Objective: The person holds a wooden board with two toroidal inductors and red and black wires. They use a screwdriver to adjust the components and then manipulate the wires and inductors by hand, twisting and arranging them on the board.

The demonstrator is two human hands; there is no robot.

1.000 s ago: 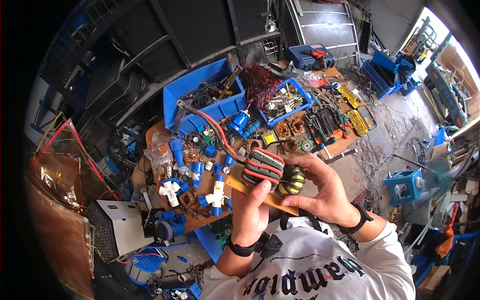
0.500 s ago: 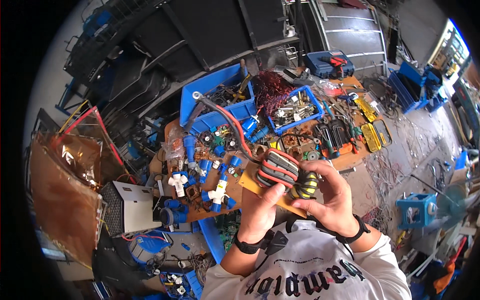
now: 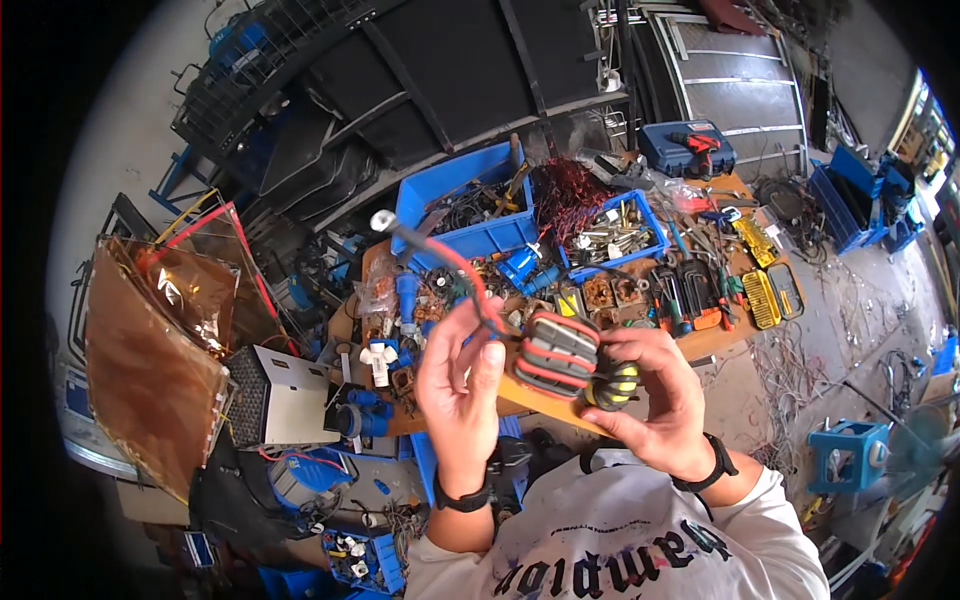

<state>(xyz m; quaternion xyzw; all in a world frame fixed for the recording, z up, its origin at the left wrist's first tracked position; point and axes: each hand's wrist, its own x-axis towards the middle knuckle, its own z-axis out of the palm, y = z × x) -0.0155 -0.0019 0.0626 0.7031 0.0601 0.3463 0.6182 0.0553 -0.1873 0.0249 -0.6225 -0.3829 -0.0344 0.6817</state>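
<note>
A thick bundle of red, black and grey cable point(image 3: 557, 354) is wound into a block over an orange-yellow board point(image 3: 545, 401). At its right sits a smaller coil of yellow-and-black striped cable point(image 3: 617, 384). My right hand point(image 3: 660, 390) grips this striped coil and the board's right end between thumb and fingers. From the block a red-and-black lead point(image 3: 455, 262) rises to the upper left and ends in a metal ring lug point(image 3: 383, 221). My left hand point(image 3: 462, 385) is beside the block's left end, thumb raised apart from its curled fingers, fingertips close to the lead.
Behind the hands, the wooden table point(image 3: 725, 345) bears a blue bin point(image 3: 470, 232) of cables, a blue tray point(image 3: 655, 250) of metal parts and hand tools. A red drill point(image 3: 697, 150) lies on a blue case. White-and-blue fittings point(image 3: 379, 362) and a white metal box point(image 3: 290, 400) are at left.
My left hand has let go of the cable block and shifted left toward the lead, its thumb lifting. The right hand keeps its hold. The view has shifted slightly.
</note>
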